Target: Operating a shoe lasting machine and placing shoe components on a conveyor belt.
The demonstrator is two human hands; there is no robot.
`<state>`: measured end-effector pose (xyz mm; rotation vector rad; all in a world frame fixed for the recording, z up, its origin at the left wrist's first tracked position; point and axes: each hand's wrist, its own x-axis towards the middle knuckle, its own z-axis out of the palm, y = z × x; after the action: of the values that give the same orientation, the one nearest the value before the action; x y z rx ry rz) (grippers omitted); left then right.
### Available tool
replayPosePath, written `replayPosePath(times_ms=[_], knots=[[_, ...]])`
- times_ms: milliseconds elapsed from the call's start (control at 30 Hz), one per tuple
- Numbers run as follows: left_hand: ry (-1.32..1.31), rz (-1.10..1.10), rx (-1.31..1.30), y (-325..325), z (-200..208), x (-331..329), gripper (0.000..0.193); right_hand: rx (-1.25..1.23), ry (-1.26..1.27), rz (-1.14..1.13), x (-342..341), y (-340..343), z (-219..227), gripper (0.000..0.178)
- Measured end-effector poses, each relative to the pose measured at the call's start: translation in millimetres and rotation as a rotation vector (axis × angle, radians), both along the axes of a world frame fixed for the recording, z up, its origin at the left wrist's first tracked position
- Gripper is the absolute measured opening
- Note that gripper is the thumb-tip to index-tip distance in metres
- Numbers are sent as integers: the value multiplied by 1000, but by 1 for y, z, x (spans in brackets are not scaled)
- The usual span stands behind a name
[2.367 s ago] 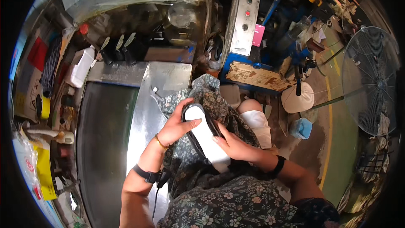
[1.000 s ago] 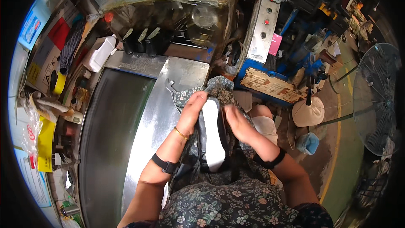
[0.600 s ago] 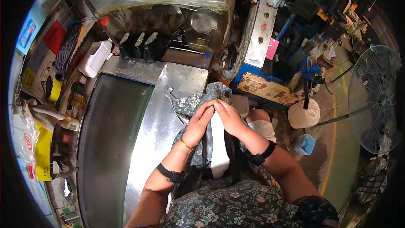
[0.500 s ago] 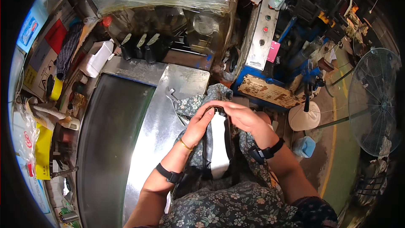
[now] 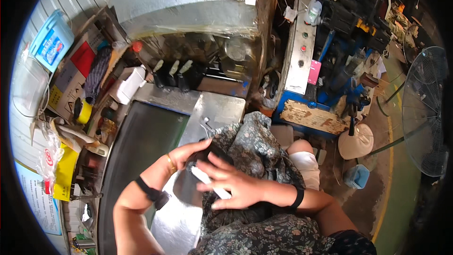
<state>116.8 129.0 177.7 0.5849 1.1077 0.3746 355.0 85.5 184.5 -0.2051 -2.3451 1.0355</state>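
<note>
A black piece with a long white part (image 5: 210,183), perhaps a shoe upper, lies tilted over my lap. At its far left end, my left hand (image 5: 185,155) grips the dark portion; some of the fingers are hidden behind it. Across the piece lies my right hand (image 5: 236,182), its fingers spread and touching the white part. Dark floral cloth (image 5: 252,144) covers my lap beneath. Beside my left hand, a metal tool, seemingly a wrench (image 5: 205,123), rests on the steel plate (image 5: 219,106).
A dark conveyor belt (image 5: 137,146) runs along my left. Several black boot-like pieces (image 5: 172,76) stand before the metal-hooded machine (image 5: 188,14). At right are a blue machine with a button panel (image 5: 302,42), a beige container (image 5: 357,139), a blue bin (image 5: 357,177) and a large fan (image 5: 424,113).
Both hands have moved left and nearer with the piece, which has swung from upright to a slant. My right hand has shifted from its far end onto its side, fingers spreading. The view has shifted.
</note>
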Motion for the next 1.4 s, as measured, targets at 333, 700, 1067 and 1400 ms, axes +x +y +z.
replayPosePath(times_ms=[333, 700, 1067, 1400], knots=[[105, 491, 670, 29, 78, -37, 49, -675, 110, -667, 132, 29, -97, 18], [1297, 37, 960, 299, -94, -54, 85, -581, -199, -1164, 185, -22, -165, 16], [703, 253, 1197, 111, -105, 47, 47, -164, -609, -1032, 189, -8, -177, 20], [555, -556, 1588, -54, -118, 158, 25, -22, -685, -836, 177, 4, -194, 19]])
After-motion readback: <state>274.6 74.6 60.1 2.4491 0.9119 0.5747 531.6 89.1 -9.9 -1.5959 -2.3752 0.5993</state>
